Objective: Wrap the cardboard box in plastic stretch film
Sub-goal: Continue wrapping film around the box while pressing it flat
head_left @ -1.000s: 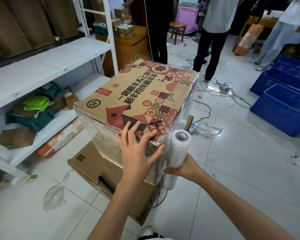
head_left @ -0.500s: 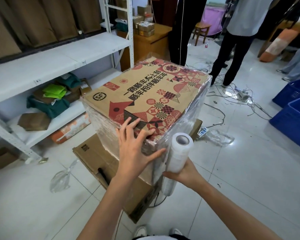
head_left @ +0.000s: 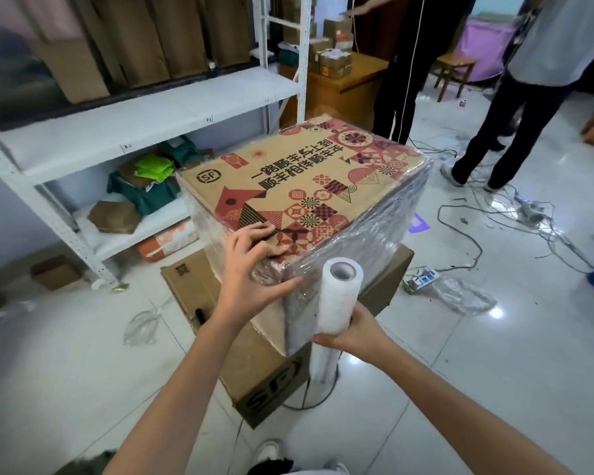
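Left hand [head_left: 251, 269] shifted toward the near corner of the cardboard box [head_left: 302, 190], fingers now curled, pressing film (sides already wrapped); right hand [head_left: 357, 332] grips upright film roll [head_left: 335, 303].

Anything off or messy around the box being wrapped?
Yes. Crumpled film scraps lie on the floor either side of the stacked boxes, and loose cables with a power strip sprawl across the tiles right of the wrapped box: trip hazards.

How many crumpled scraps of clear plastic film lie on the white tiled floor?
2. One crumpled clear film scrap lies left of the plain brown bottom box; another clear scrap lies right, beside the white power strip. More may be hidden behind the boxes.
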Action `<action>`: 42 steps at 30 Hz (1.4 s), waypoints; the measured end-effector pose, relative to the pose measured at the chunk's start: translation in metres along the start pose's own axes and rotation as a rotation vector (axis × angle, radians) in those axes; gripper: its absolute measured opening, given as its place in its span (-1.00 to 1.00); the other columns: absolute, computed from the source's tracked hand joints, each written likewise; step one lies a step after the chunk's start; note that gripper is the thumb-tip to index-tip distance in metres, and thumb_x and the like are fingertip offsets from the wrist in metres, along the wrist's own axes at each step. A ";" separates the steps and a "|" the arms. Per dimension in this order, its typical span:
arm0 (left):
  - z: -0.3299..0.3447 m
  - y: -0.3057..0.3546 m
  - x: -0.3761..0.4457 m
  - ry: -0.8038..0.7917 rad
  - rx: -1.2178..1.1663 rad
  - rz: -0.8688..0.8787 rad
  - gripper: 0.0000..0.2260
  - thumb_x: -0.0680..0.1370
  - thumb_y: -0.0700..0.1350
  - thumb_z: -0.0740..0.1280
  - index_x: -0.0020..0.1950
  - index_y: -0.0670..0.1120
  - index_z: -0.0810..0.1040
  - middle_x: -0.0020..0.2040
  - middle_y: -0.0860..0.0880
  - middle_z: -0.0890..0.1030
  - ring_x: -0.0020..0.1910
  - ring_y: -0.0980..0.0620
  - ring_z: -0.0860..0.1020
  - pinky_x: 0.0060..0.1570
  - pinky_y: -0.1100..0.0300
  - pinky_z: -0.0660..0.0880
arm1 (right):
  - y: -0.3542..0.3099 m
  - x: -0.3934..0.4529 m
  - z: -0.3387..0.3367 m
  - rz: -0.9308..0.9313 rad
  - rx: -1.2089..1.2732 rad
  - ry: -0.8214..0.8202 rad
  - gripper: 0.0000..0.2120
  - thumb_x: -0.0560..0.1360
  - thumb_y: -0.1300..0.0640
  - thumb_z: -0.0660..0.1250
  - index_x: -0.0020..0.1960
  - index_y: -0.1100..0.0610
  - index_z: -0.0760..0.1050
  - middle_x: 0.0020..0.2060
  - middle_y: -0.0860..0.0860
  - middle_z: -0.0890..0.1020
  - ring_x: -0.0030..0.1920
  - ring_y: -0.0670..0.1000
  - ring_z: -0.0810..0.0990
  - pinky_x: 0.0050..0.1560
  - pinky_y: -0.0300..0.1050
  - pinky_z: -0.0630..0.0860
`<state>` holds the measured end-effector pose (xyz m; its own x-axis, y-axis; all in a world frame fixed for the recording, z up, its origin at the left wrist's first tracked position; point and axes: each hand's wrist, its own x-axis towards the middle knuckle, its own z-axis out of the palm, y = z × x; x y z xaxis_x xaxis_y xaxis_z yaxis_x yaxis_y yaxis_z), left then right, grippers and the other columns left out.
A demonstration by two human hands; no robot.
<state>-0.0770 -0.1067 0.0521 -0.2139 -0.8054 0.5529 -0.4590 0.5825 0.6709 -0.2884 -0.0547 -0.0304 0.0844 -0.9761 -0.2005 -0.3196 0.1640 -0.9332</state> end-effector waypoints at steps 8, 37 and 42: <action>-0.011 0.001 0.016 -0.029 -0.060 -0.042 -0.65 0.25 0.08 0.53 -0.07 -0.03 0.58 0.16 0.16 0.45 0.30 0.04 0.38 0.31 -0.09 0.31 | -0.005 0.017 0.003 -0.067 0.035 -0.018 -0.46 0.22 0.09 0.61 0.11 -0.11 0.46 -0.06 -0.20 0.62 0.02 -0.25 0.57 -0.16 -0.40 0.52; -0.023 -0.015 0.006 -0.079 0.034 -0.079 -0.63 0.32 0.20 0.46 0.03 0.04 0.57 0.30 0.13 0.48 0.48 0.13 0.15 0.43 -0.11 0.07 | 0.003 0.030 -0.011 -0.072 -0.078 -0.209 -0.22 0.31 0.10 0.54 0.37 -0.10 0.16 0.14 -0.25 0.46 0.14 -0.38 0.44 0.00 -0.45 0.46; -0.020 -0.009 -0.005 -0.028 -0.063 -0.146 -0.73 0.39 0.07 0.46 0.04 0.10 0.52 0.35 0.08 0.46 0.50 0.12 0.11 0.44 -0.01 0.07 | 0.008 0.029 -0.015 -0.076 -0.118 -0.195 -0.20 0.30 0.01 0.55 0.36 -0.14 0.13 0.15 -0.27 0.43 0.20 -0.19 0.44 0.18 -0.20 0.44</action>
<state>-0.0544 -0.1054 0.0536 -0.1735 -0.8841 0.4340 -0.4317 0.4644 0.7733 -0.3031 -0.0837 -0.0390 0.2889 -0.9372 -0.1956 -0.4124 0.0626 -0.9089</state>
